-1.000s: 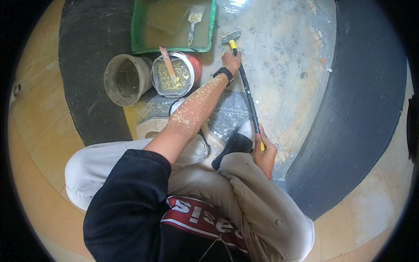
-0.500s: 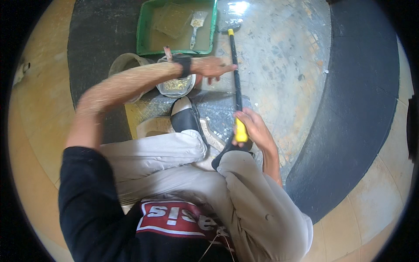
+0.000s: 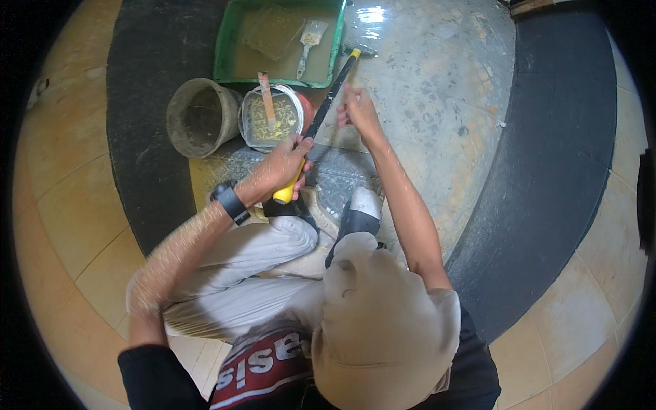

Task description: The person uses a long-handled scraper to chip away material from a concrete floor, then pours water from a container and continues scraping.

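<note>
My left hand point(image 3: 283, 167) is closed round the yellow grip end of a long black-handled tool point(image 3: 326, 102). The tool slants away to the far right; its small flat dark head, perhaps a scraper blade, rests by the shiny wet patch on the floor. Just right of the handle, my right hand point(image 3: 360, 115) is raised with fingers loosely curled and slightly apart, holding nothing. Close to my left hand stands a clear plastic tub point(image 3: 254, 133) with yellowish bits, and a flat wooden stick point(image 3: 266, 99) leans in it.
A green tray point(image 3: 217, 58) of murky water holds a paintbrush point(image 3: 309, 44) and a clear flat plastic piece point(image 3: 275, 33). A dirty grey bucket point(image 3: 181, 123) stands left of the tub. Black strips border the stained grey floor point(image 3: 437, 137). My bent legs fill the near side.
The tool's grip has passed from my right hand to my left, and the handle has swung to slant left. My right hand has risen beside it. My right knee has shifted leftward.
</note>
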Tool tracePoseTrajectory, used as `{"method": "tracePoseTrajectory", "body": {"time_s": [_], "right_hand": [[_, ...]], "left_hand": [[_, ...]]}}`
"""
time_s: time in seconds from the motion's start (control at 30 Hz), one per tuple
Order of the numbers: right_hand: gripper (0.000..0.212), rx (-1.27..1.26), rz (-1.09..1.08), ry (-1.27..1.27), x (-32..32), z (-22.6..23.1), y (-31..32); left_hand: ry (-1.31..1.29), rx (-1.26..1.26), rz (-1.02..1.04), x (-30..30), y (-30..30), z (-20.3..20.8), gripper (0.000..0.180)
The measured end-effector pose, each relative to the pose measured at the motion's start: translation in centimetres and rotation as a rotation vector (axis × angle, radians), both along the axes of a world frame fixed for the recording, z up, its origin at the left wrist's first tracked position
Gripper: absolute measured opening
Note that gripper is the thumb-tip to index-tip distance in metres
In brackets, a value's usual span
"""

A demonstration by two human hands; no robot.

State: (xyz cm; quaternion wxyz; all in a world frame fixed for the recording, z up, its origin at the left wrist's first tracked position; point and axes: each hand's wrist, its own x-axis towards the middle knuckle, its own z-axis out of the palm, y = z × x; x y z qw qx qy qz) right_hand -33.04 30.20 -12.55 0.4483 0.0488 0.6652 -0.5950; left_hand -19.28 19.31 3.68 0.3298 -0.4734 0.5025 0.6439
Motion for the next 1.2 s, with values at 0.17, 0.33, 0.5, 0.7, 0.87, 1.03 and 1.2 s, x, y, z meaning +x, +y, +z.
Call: {"method": "tracePoseTrajectory", "body": {"time_s": [0.17,0.33,0.5,0.7,0.87,1.03,1.2], "right_hand": [[0.054,0.047,-0.162,-0.267,-3.8,-5.3,-3.3],[0.042,0.154,-0.376,-0.102,-0.9,-8.2,-2.3],[0.033,0.306,-0.315,-0.103,2.9,-6.3,1.6],[0.035,0.556,-0.192,0.052,4.8,-8.1,2.7],[0.03,0.639,-0.073,0.165,3.2,-6.8,2.3],[0.032,0.676,0.011,0.137,3.4,-6.1,1.7],[0.035,0.644,0.016,0.148,0.0,-6.9,1.5]], "left_hand": [[0.034,0.052,0.121,2.1,3.4,-0.3,0.061],[-0.006,-0.025,0.155,5.5,8.9,3.0,0.046],[-0.112,-0.103,0.029,8.3,8.7,5.0,0.04],[-0.12,-0.116,-0.01,11.5,10.0,1.6,0.041],[-0.126,-0.12,-0.038,9.6,9.1,2.0,0.046],[-0.079,-0.177,-0.033,12.7,11.7,-0.4,0.045],[-0.013,-0.237,-0.14,8.9,11.4,-1.0,0.048]]}}
